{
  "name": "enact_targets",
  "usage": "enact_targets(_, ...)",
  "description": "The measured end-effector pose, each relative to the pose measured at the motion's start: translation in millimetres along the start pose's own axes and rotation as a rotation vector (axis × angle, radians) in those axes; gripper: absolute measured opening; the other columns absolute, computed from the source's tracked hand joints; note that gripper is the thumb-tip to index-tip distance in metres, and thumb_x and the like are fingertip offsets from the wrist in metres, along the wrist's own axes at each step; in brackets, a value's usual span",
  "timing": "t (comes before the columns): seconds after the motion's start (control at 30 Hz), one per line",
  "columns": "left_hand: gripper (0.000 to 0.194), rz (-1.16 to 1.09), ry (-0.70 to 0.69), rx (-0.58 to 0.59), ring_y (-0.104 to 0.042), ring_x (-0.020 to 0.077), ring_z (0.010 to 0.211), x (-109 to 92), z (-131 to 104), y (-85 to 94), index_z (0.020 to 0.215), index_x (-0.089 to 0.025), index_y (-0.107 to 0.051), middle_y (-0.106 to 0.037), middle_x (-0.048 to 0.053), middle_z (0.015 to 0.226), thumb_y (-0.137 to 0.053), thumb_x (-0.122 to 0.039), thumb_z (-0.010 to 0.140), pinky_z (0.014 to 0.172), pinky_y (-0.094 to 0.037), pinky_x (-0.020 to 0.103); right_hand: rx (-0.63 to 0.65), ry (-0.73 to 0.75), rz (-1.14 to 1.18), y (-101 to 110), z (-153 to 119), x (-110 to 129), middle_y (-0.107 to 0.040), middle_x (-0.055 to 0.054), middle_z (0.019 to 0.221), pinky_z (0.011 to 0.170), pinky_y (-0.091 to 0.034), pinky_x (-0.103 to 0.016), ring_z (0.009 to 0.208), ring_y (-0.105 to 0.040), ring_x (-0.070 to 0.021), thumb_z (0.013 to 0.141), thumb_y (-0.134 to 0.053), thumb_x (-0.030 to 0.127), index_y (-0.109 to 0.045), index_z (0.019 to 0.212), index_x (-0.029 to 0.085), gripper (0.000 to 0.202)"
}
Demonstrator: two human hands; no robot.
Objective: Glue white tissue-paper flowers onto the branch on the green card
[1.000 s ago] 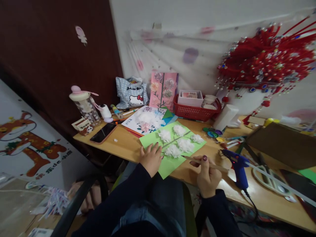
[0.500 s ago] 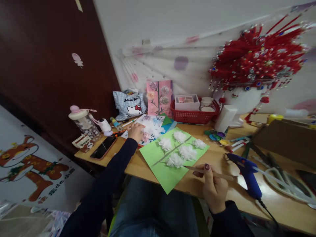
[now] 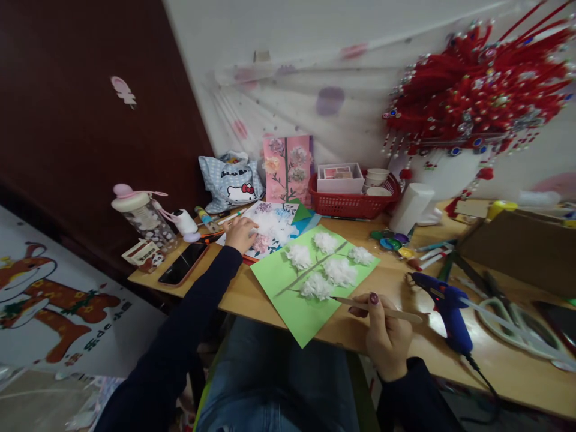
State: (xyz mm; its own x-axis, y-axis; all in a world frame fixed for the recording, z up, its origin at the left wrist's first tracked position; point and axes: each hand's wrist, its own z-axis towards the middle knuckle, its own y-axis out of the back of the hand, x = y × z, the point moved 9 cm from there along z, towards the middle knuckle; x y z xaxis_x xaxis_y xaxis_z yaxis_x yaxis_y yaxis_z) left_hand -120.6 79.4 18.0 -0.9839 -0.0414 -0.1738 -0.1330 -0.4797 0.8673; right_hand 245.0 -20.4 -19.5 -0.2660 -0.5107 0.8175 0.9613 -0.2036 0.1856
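My right hand [image 3: 389,336] is closed on slim tan tweezers [image 3: 407,315], whose dark pointed tip is at the edge of a white tissue flower [image 3: 317,287]. That flower and several others sit on a green sheet [image 3: 297,321] along a drawn grey-green stem. My left hand [image 3: 240,234] lies over the left part of a flower-printed sheet [image 3: 265,255], fingers stretched toward a heap of loose white tissue petals [image 3: 276,227]. Its fingertips touch the edge of the heap. Whether a petal is between them is too small to tell.
A blue glue gun [image 3: 450,312] and scissors [image 3: 517,318] lie at the right. A phone [image 3: 184,264] and bottle [image 3: 146,219] stand left. Behind are a pink flower picture [image 3: 279,171], a red basket [image 3: 346,204] and a red beaded headdress [image 3: 472,102].
The camera view has shifted slightly. My left hand stays by the white petals with its fingers a little more stretched. My right hand still holds the tweezers by the same flower.
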Motion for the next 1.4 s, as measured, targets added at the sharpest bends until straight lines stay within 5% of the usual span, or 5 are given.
enact_targets(0.23,0.016,-0.046,-0.004,-0.040,-0.044,0.0322,0.119,1,5,1.0,0.080,-0.023,-0.073,-0.067,0.006,0.113,-0.058,-0.018,0.083,0.103,-0.015,0.058,0.001,-0.032,0.018,0,-3,-8,-0.067,-0.004,0.062,0.050,-0.054,-0.024,0.053,-0.066,-0.0151,0.097,-0.042,0.042,-0.066,0.078,0.016,0.039)
enact_targets(0.5,0.011,-0.238,0.090,-0.068,-0.050,0.0315,0.116,18,6,11.8,0.074,-0.022,-0.073,-0.071,0.006,0.105,-0.063,-0.021,0.076,0.105,-0.026,0.052,-0.017,0.039,-0.023,1,1,9,-0.067,-0.003,0.059,0.049,-0.053,-0.023,0.050,-0.065,-0.0144,0.097,-0.042,0.041,-0.066,0.076,0.016,0.040)
enact_targets(0.97,0.029,-0.678,0.271,0.199,-0.068,0.0207,0.075,47,7,-25.6,0.080,-0.014,-0.067,-0.072,0.004,0.075,-0.076,-0.040,0.071,0.073,-0.054,0.031,-0.001,0.008,0.000,1,0,6,-0.067,-0.004,0.059,0.048,-0.053,-0.024,0.050,-0.065,-0.0156,0.096,-0.042,0.045,-0.067,0.076,0.017,0.043)
enact_targets(1.17,0.032,-0.618,0.377,0.357,-0.063,0.0202,0.098,65,-4,-54.1,0.119,-0.015,-0.057,-0.061,0.009,0.117,-0.058,-0.034,0.093,0.083,-0.055,0.041,0.005,0.013,-0.018,1,0,7,-0.066,-0.003,0.058,0.048,-0.053,-0.023,0.050,-0.065,-0.0148,0.097,-0.041,0.043,-0.067,0.077,0.017,0.042)
enact_targets(1.4,0.035,-0.525,0.367,0.308,-0.061,0.0219,0.103,84,-7,-43.2,0.123,-0.016,-0.056,-0.059,0.010,0.122,-0.058,-0.035,0.093,0.086,-0.054,0.043,0.016,0.001,-0.001,-1,-1,1,-0.068,-0.005,0.062,0.049,-0.054,-0.024,0.052,-0.067,-0.0161,0.097,-0.043,0.042,-0.067,0.078,0.016,0.040)
